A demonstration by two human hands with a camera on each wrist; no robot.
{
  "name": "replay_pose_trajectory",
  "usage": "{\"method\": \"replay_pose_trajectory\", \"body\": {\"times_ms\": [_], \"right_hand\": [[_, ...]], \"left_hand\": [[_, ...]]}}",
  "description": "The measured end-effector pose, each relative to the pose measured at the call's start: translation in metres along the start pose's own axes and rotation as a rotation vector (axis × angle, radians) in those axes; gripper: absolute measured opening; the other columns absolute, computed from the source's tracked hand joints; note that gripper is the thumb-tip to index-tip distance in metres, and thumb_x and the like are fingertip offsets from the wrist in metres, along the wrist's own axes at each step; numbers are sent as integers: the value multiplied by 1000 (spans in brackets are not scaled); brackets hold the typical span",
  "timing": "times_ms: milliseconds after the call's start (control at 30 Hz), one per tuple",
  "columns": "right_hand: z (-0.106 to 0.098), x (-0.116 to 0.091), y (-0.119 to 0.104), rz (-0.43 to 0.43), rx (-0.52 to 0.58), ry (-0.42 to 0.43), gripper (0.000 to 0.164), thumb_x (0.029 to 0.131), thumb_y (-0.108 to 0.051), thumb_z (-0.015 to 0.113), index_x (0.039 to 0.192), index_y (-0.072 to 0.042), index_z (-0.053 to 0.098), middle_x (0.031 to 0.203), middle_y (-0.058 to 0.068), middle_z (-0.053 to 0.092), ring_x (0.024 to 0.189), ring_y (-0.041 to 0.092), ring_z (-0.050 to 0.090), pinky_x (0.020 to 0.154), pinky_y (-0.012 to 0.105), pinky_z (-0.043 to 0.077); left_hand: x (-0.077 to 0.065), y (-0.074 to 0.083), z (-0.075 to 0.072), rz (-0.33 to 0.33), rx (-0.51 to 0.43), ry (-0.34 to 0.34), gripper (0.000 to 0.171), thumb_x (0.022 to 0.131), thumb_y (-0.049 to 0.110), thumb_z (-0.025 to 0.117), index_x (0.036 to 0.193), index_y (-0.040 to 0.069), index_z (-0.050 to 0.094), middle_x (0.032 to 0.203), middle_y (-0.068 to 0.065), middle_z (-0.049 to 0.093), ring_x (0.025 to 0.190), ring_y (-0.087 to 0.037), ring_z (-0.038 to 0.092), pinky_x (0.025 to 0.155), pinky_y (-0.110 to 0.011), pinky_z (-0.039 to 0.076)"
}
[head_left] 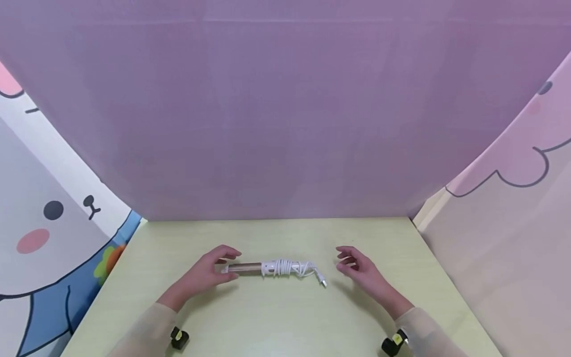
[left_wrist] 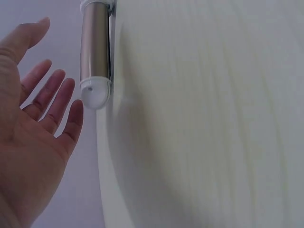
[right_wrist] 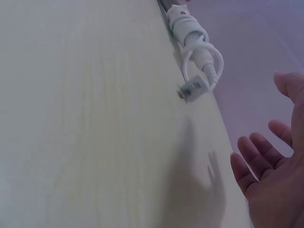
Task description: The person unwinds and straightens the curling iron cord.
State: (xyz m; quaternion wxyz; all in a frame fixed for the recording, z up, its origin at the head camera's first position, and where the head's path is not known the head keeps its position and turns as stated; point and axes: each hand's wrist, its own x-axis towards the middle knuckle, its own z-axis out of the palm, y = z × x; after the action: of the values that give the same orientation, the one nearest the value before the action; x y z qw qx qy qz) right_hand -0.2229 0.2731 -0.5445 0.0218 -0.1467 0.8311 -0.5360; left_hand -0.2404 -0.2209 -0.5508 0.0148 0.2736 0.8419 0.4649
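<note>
A white curling iron (head_left: 248,267) with a rose-gold barrel lies crosswise on the table, its tip to the left. Its white cord (head_left: 283,267) is wound round the handle, and the plug (head_left: 322,282) hangs off the right end. Around the barrel's tip, thumb and fingers spread apart, is my left hand (head_left: 206,271). In the left wrist view those fingers are loosely extended beside the white tip (left_wrist: 96,96), gripping nothing. My right hand (head_left: 363,273) hovers to the right of the plug, apart from it, with relaxed fingers and nothing held. The right wrist view shows the wound cord (right_wrist: 186,29) and plug (right_wrist: 194,89).
The pale wooden table (head_left: 285,317) ends at a purple cloth backdrop (head_left: 285,119). Printed cartoon cloths stand along the left side (head_left: 67,258) and the right side (head_left: 504,238). Small black cameras (head_left: 180,338) are worn on both wrists.
</note>
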Motion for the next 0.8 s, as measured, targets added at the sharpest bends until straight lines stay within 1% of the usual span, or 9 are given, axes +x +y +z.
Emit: {"method": "replay_pose_trajectory", "body": {"times_ms": [167,300,433,567,800], "right_hand": [[9,-1,-2,13,2,-13,52,106,-15,77,151,2,57,136,27,65,120,35,67,100,31,56],[16,-2,-3,23,-3,-26,53,104,-15,79,150,1,58,135,25,66,119,34,67,101,33,55],[22,-3,-3,20,-11,-44,52,104,-16,80,149,1,59,134,23,67,118,33,67,99,32,55],[26,-5,-3,17,-5,-58,52,103,-13,80,148,2,59,133,23,67,117,33,67,97,31,55],[32,-6,-7,-4,-8,-58,50,101,-11,81,144,5,60,129,24,67,112,31,69,94,32,56]], "left_hand": [[3,-1,4,-16,25,-26,53,94,22,92,139,7,69,136,-11,70,128,-36,66,110,-58,53],[4,-3,7,-10,46,-40,52,94,23,92,138,8,70,135,-11,71,125,-37,67,108,-53,54],[6,-3,8,-4,59,-48,50,94,20,91,138,6,70,133,-12,72,123,-38,68,107,-53,55],[8,-4,10,-17,81,-66,50,94,19,91,137,5,71,132,-12,72,122,-36,68,107,-55,55],[13,-7,13,-38,138,-104,46,95,17,90,136,8,72,127,-5,73,115,-28,69,103,-52,56]]}}
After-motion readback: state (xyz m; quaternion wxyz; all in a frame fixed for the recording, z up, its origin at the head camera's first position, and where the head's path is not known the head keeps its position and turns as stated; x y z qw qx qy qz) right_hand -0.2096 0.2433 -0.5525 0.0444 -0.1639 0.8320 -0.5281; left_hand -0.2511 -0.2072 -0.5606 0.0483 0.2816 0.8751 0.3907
